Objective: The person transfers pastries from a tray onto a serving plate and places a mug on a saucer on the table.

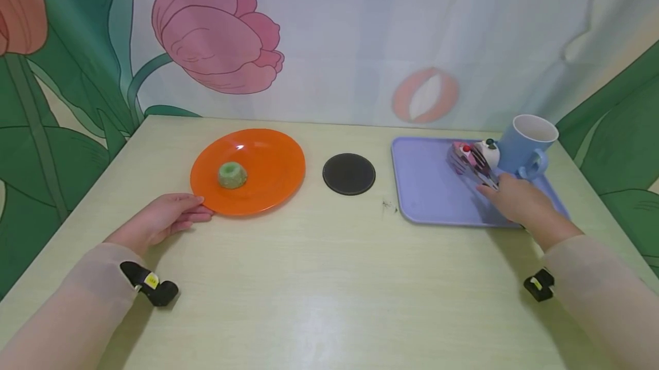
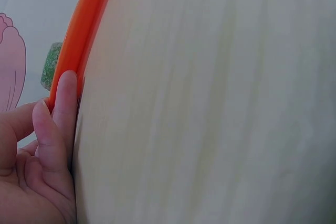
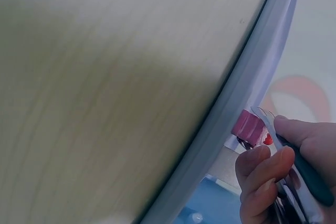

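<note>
At the left, my left hand (image 1: 167, 217) pinches the near left rim of an orange plate (image 1: 273, 158), thumb above and fingers at its underside. A green ring-shaped toy cake (image 1: 232, 175) sits on that plate. My right hand (image 1: 525, 204) holds metal tongs (image 3: 310, 179) over the lavender tray (image 1: 419, 187). The tongs' ends are at a pink toy cake (image 3: 248, 127) with a red cherry on top; whether they grip it firmly I cannot tell. Touching or close beside it on the tray is a white toy cake (image 1: 490, 154) with a dark berry.
A blue mug (image 1: 512, 147) stands at the tray's back right, its handle toward the front. Between plate and tray lies a round black coaster (image 1: 349, 174). Behind the pale wooden table (image 1: 319, 278) hangs a flower-patterned curtain (image 1: 329, 44).
</note>
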Demonstrator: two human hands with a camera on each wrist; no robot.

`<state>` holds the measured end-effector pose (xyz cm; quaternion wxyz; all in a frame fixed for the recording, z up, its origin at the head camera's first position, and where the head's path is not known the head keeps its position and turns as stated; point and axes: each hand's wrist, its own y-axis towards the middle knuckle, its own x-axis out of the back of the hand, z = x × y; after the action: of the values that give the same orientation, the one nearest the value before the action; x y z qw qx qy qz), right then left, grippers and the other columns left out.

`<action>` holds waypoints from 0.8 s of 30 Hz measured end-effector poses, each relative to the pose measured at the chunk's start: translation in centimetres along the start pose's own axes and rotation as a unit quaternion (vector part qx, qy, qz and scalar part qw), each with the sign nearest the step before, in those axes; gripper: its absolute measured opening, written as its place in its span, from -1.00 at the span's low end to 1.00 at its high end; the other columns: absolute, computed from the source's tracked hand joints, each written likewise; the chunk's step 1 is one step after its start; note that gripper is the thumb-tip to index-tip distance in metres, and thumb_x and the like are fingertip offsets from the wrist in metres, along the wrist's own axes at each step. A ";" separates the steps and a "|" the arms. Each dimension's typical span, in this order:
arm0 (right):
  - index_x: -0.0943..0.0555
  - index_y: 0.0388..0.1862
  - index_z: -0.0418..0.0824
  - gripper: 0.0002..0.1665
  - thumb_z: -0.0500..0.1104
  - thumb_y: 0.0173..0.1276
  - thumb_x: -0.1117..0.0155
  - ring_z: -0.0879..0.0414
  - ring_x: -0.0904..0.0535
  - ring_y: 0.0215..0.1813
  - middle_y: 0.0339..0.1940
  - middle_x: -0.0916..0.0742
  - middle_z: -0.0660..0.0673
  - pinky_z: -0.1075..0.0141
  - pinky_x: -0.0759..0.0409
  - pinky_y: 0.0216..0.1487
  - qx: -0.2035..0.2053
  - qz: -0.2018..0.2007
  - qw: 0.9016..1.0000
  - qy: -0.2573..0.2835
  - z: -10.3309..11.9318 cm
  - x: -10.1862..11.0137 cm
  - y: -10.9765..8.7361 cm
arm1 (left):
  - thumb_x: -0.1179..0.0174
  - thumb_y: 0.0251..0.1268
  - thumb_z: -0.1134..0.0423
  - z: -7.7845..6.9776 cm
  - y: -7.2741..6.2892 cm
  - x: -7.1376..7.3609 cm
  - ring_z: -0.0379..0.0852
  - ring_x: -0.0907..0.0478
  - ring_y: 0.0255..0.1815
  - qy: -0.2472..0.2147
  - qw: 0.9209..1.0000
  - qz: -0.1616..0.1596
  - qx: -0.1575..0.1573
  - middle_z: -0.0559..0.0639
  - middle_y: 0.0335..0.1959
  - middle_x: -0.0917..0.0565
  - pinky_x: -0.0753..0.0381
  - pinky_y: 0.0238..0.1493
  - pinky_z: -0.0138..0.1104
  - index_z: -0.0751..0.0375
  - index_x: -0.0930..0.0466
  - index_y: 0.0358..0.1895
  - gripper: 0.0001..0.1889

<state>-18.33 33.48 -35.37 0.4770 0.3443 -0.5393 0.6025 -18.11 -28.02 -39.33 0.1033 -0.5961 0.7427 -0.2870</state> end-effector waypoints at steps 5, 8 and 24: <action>-0.11 0.24 -0.65 0.02 0.34 0.40 0.25 -0.22 -0.43 -0.20 -0.03 -0.48 -0.53 -0.06 -0.44 -0.24 0.001 -0.003 1.000 0.000 -0.1 0.0 0.0 | 0.10 0.46 0.02 -0.1 0.1 0.0 -0.28 -0.65 -0.20 0.004 1.000 -0.001 0.002 -0.13 -0.25 -0.71 -0.55 -0.28 -0.52 0.38 -0.04 0.40 -0.37; -0.12 0.23 -0.64 0.01 0.33 0.41 0.25 -0.22 -0.44 -0.22 -0.11 -0.50 -0.48 -0.02 -0.44 -0.28 0.002 -0.003 1.000 -0.001 -0.2 0.0 0.0 | 0.10 0.46 0.02 -0.2 0.1 -0.1 -0.28 -0.65 -0.20 0.004 1.000 0.000 0.004 -0.13 -0.26 -0.70 -0.55 -0.28 -0.52 0.38 -0.04 0.40 -0.37; -0.21 0.12 -0.57 -0.13 0.29 0.44 0.25 -0.12 -0.48 -0.35 -0.46 -0.54 -0.23 0.12 -0.40 -0.43 0.017 0.002 1.000 0.002 0.0 0.3 -0.3 | 0.10 0.46 0.03 -0.2 -0.2 -0.1 -0.29 -0.65 -0.20 0.004 1.000 -0.001 0.001 -0.14 -0.27 -0.70 -0.54 -0.28 -0.53 0.40 -0.04 0.39 -0.37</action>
<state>-18.15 33.58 -35.00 0.4710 0.3494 -0.5290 0.6134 -18.07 -27.88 -39.08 0.1011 -0.5955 0.7423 -0.2902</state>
